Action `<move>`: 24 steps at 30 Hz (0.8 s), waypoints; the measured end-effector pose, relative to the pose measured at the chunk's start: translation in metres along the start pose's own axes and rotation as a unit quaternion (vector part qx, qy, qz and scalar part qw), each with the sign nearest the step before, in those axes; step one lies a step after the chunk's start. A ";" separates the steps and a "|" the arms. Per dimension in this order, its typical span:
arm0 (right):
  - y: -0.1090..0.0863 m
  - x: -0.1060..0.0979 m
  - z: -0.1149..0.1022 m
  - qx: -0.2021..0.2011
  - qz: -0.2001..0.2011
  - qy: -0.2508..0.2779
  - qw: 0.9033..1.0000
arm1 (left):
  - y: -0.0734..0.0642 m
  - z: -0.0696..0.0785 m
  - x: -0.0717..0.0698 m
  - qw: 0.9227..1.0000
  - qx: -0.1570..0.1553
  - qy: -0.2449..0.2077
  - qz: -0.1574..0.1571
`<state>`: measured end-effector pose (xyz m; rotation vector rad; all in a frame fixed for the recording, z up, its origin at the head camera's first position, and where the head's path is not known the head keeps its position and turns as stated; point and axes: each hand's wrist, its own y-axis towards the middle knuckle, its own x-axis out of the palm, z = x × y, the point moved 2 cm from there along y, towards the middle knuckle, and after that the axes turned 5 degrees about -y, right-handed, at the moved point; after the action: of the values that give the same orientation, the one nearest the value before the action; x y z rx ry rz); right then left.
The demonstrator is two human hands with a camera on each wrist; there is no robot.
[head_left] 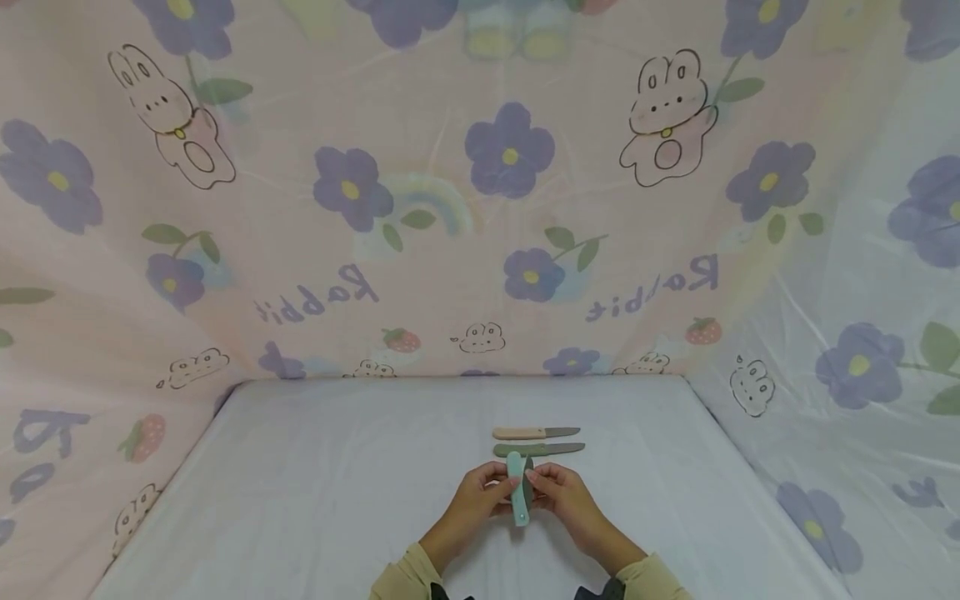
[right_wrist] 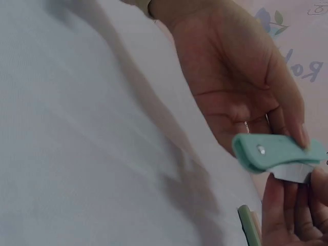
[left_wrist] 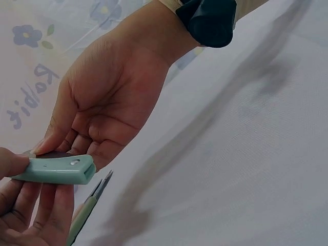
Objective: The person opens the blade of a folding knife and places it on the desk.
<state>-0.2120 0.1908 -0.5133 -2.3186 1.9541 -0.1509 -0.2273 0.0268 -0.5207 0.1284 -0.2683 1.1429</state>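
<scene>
A mint-green folding knife is held upright between both hands, its grey blade swung partly out of the handle. My left hand grips the handle with the thumb across its near face. From the other side, my right hand pinches the blade between thumb and fingers. The right wrist view shows the pivot end of the handle, with the blade close along its slot. Just beyond the hands lie a green-handled knife and a beige-handled knife, side by side with blades extended to the right.
A white cloth covers the table. Printed fabric with flowers and rabbits rises behind it and along both sides. A dark device is strapped to the right wrist.
</scene>
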 end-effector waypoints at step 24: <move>-0.006 -0.014 0.006 0.009 0.033 -0.002 0.999 | 0.001 -0.004 0.000 1.000 -0.010 -0.015 0.019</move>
<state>-0.2081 0.2060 -0.5183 -2.2377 2.0158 -0.1565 -0.2275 0.0285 -0.5245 0.1233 -0.3091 1.1762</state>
